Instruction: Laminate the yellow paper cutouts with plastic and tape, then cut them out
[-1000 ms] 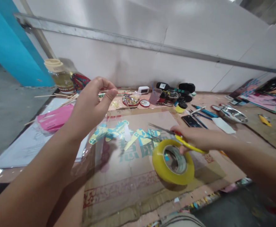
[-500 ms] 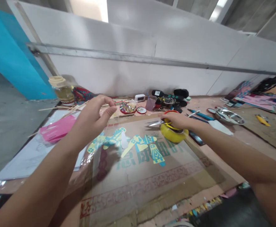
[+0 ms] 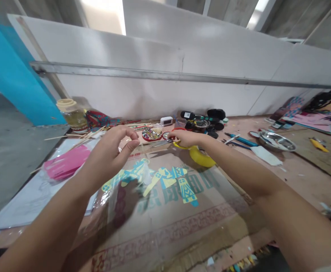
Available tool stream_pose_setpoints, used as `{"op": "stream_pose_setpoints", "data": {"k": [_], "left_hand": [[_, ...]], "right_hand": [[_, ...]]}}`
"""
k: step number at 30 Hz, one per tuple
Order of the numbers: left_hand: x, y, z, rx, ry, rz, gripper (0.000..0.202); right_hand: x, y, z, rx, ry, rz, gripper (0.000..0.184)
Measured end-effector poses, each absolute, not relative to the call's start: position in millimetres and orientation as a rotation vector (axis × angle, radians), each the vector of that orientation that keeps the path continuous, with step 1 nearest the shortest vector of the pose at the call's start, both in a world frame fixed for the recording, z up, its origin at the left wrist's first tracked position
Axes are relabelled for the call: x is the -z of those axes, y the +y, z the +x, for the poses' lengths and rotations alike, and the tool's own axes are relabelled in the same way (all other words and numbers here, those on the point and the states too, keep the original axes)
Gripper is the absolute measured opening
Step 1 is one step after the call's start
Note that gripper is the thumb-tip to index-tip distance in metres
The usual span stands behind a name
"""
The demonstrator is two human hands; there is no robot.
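Observation:
My left hand (image 3: 120, 147) is raised over the cardboard sheet (image 3: 154, 230), thumb and forefinger pinched on a thin pale thread (image 3: 142, 148). The thread seems to run down toward a blurred white piece (image 3: 146, 174), though its lower end is hard to make out. Scissors (image 3: 162, 143) with red and yellow handles are in my right hand (image 3: 185, 138), their blades pointing left toward the thread. Beneath the hands, yellow and blue paper cutouts (image 3: 186, 190) lie on the cardboard. A yellow tape roll (image 3: 201, 156) sits just below my right wrist.
Along the back stand a lidded jar (image 3: 72, 115), a tray of sequins (image 3: 152, 133), a small white device (image 3: 166, 121) and black items (image 3: 216, 113). A pink packet (image 3: 66, 162) lies on papers at left. A metal dish (image 3: 277, 140) sits at right, beside pens.
My right hand has moved left with the scissors, off the tape roll and closer to my left hand. My left hand stays pinched in nearly the same place. The view has shifted slightly.

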State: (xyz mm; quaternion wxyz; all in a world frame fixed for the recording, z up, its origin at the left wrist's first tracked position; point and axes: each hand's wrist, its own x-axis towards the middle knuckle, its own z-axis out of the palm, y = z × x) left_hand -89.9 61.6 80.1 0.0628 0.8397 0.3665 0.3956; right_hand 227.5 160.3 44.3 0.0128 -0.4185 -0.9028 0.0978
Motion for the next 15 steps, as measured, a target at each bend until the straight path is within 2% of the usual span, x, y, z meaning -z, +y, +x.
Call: {"op": "stream_pose_setpoints", "data": {"k": [5, 11, 13, 15], "left_hand": [[-83, 56, -88, -1.115, 1.077, 2.545, 0.013], [-90, 47, -85, -0.994, 1.200, 2.413, 0.015], [-91, 47, -85, -0.992, 1.184, 2.381, 0.015], [-92, 46, -84, -0.984, 1.173, 2.355, 0.014]], "right_hand": [[-29, 165, 208, -0.286, -2.805, -1.266, 0.042], [-25, 114, 197, 0.043, -2.477, -1.246, 0.040], [-20, 82, 194, 0.143, -2.397, -1.140, 0.034], [-15, 50, 190, 0.363, -2.366, -0.809, 0.036]]}}
